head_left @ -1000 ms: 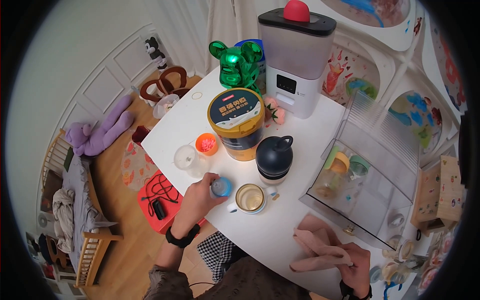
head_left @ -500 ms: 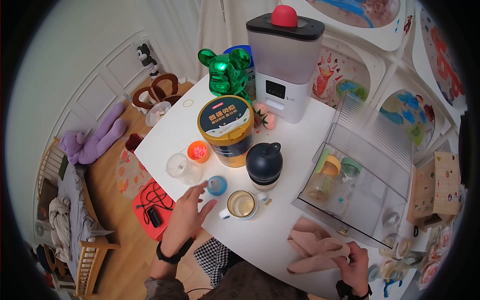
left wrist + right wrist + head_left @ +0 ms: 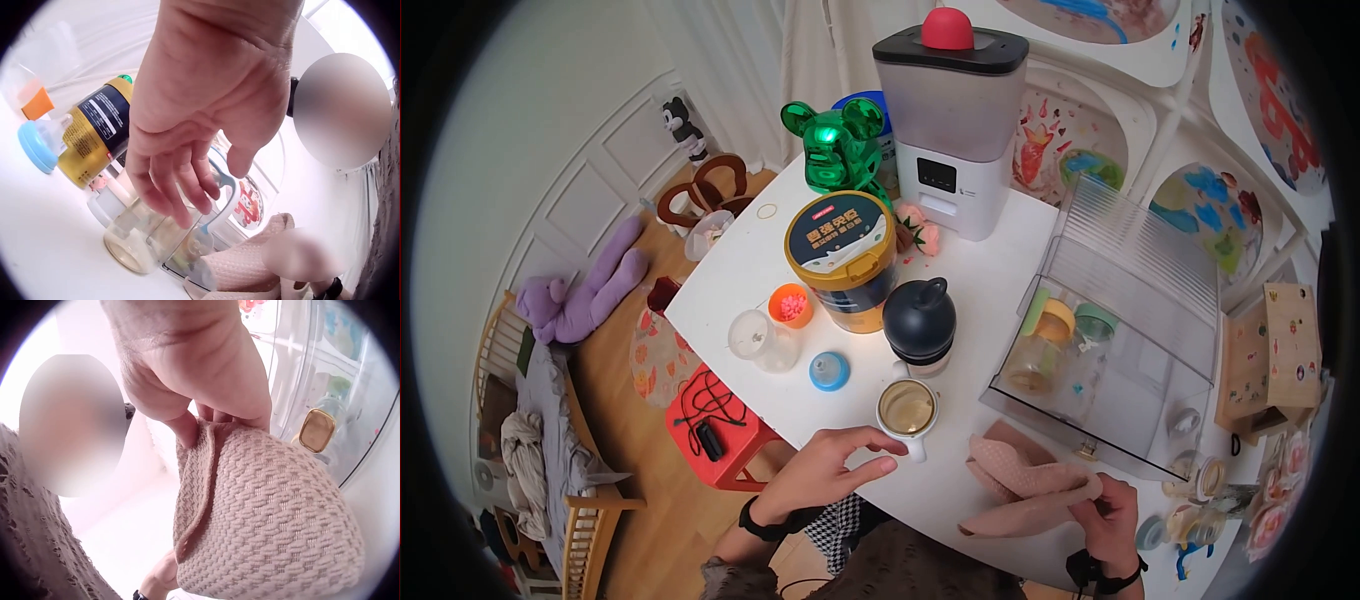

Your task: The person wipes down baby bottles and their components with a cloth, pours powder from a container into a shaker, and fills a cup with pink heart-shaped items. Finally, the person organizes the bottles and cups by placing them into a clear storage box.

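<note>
An uncapped baby bottle (image 3: 907, 408) with two handles stands upright near the table's front edge. My left hand (image 3: 837, 468) is beside it, fingertips right at the near white handle (image 3: 223, 209), fingers loosely bent and thumb apart. To the left sits a blue bottle collar with a clear teat (image 3: 829, 371). My right hand (image 3: 1109, 520) pinches a pink waffle-weave cloth (image 3: 281, 512) by its edge between thumb and fingers. The cloth hangs in folds over the table's front right part.
Behind the bottle stand a dark round-topped flask (image 3: 920, 318) and a large gold-lidded tub (image 3: 840, 260). A clear cup (image 3: 762, 342) and an orange cup (image 3: 791, 306) are to the left. On the right is a transparent storage box (image 3: 1100, 370) with bottle parts inside.
My left hand has let go of the blue teat collar and moved right to the bottle. The bottle has shifted right and turned, one handle now towards me. My right hand keeps the cloth.
</note>
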Demonstrator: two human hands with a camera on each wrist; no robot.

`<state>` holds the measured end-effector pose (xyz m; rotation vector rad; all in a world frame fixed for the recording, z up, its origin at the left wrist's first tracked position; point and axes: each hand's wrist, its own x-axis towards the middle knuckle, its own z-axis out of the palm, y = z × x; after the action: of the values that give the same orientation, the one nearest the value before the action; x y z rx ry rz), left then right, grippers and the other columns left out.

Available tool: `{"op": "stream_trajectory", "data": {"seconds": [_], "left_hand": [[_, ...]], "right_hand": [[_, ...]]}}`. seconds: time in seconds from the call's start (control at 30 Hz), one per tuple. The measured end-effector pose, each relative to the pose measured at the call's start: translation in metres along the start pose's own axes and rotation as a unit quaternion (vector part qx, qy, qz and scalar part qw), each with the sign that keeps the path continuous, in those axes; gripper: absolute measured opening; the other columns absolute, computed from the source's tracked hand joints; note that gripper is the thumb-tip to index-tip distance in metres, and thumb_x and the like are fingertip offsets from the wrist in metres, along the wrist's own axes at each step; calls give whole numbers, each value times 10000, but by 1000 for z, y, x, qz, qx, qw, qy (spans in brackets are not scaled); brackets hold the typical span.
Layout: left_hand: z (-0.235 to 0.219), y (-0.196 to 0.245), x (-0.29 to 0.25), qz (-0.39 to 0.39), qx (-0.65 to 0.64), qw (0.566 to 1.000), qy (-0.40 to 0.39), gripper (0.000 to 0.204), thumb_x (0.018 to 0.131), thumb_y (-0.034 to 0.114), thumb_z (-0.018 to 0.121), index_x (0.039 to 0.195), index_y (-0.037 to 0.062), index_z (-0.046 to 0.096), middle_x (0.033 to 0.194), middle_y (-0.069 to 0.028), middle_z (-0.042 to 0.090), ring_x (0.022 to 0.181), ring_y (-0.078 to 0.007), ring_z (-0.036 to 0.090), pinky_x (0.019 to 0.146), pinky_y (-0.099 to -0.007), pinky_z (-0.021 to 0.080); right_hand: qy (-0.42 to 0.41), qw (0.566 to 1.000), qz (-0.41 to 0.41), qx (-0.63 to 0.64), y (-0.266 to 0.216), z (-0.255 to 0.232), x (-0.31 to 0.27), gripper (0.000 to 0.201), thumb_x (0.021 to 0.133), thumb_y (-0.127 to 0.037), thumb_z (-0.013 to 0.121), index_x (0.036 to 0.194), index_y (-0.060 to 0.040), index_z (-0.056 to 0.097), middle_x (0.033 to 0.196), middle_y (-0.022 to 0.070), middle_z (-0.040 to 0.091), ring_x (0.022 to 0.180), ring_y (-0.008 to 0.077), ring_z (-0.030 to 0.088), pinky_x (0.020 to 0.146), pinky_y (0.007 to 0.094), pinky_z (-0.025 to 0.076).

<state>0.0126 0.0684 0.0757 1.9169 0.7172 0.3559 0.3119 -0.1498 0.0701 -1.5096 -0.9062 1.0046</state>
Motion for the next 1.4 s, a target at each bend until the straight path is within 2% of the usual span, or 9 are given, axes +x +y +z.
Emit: {"op": "stream_trajectory", "data": {"seconds": [0.3,0.47,0.83,1.0,1.1,1.17,1.3,1.37,1.4], "left_hand": [[24,3,-5,-58,56,997,-2,440,937,385,723,1177,17,699,1043,-171,745,926,-338,728,768,-394,572],[33,8,0,-45,18,998,-37,494,945,369,719,1276,14,629,1152,-176,723,969,-364,718,840,-377,558],[44,-9,-6,-3,-205,977,63,231,961,124,696,1151,17,621,1166,-96,732,1131,-178,673,1017,-340,481],[49,-9,-13,26,-254,959,121,111,1083,113,466,1104,6,489,921,-87,642,856,-137,613,817,-292,497],[54,-3,-29,51,-233,954,181,163,1065,173,495,1092,12,485,904,-87,599,808,-121,553,761,-279,468],[48,-18,-43,100,-126,972,172,196,1035,205,550,1063,22,487,929,-98,601,804,-112,545,725,-249,443],[55,-4,-27,116,-96,979,140,287,975,265,643,978,43,461,873,-24,563,712,-60,456,610,-208,355],[49,18,-15,126,26,991,-33,353,932,177,690,1222,1,593,923,-183,665,723,-293,607,682,-363,513],[61,37,-8,147,57,987,-7,285,941,186,622,1137,-15,573,726,-152,573,543,-230,452,540,-324,419]], "right_hand": [[-11,1000,-25,-8,8,-1,2,164,902,-24,724,1050,42,699,848,42,718,750,64,613,661,223,480],[-17,999,-29,-17,10,1,4,205,891,-24,730,1083,42,703,844,42,715,745,62,606,657,215,476],[-18,1000,-19,-14,6,2,1,230,903,-32,723,1119,41,689,874,43,701,740,63,579,637,215,437],[23,998,-49,39,-1,15,0,223,893,-8,724,1109,34,686,887,60,704,762,72,593,657,228,460],[28,974,-226,-23,-22,24,-5,240,874,28,714,1112,44,679,1034,156,735,940,215,706,815,310,549],[2,963,-267,17,-30,34,-6,279,870,44,712,1145,59,668,1144,203,721,1083,324,706,960,392,543],[29,944,-329,-5,-30,68,6,522,859,-121,785,1318,48,600,1348,210,612,1286,395,582,1121,516,438],[3,933,-331,-139,-30,78,15,573,916,-225,732,1393,24,534,1455,196,512,1400,373,466,1171,545,360],[17,933,-328,-144,-29,78,14,573,916,-225,732,1393,24,534,1455,196,512,1400,373,466,1171,545,360]]}}
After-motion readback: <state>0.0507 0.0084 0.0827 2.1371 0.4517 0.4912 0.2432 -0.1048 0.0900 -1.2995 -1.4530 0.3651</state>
